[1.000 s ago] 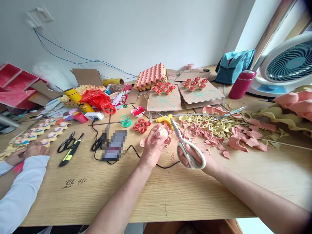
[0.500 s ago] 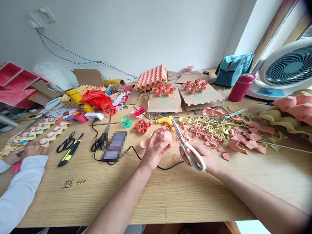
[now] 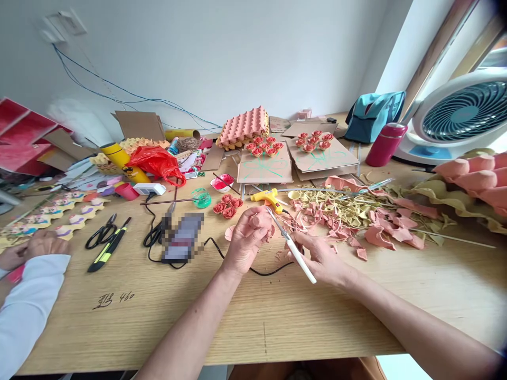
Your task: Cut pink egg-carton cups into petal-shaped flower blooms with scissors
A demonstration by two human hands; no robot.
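Note:
A pink egg-carton cup (image 3: 260,217) is pinched in the fingers of my left hand (image 3: 246,240). My right hand (image 3: 322,258) grips white-handled scissors (image 3: 301,259), turned edge-on, their blade tips beside the cup. Whether the blades are touching it I cannot tell. Just beyond my hands lies a yellow glue gun (image 3: 266,196). A cluster of red paper flowers (image 3: 227,206) sits left of it, close to a small bowl of red paint (image 3: 222,183). Another pink piece (image 3: 228,233) lies partly hidden behind my left hand.
Pink and yellow carton scraps (image 3: 336,211) spread to the right. Flowers stand on cardboard sheets (image 3: 264,168) at the back, near stacked egg trays (image 3: 245,125). At left are black scissors (image 3: 101,232), a utility knife (image 3: 110,246) and another person's hands (image 3: 45,244). A fan (image 3: 463,113) stands at right.
The scissors have rotated from showing their open handle loops to edge-on, and their tips have come closer to the cup. My left hand still holds the cup. The whole view has shifted slightly.

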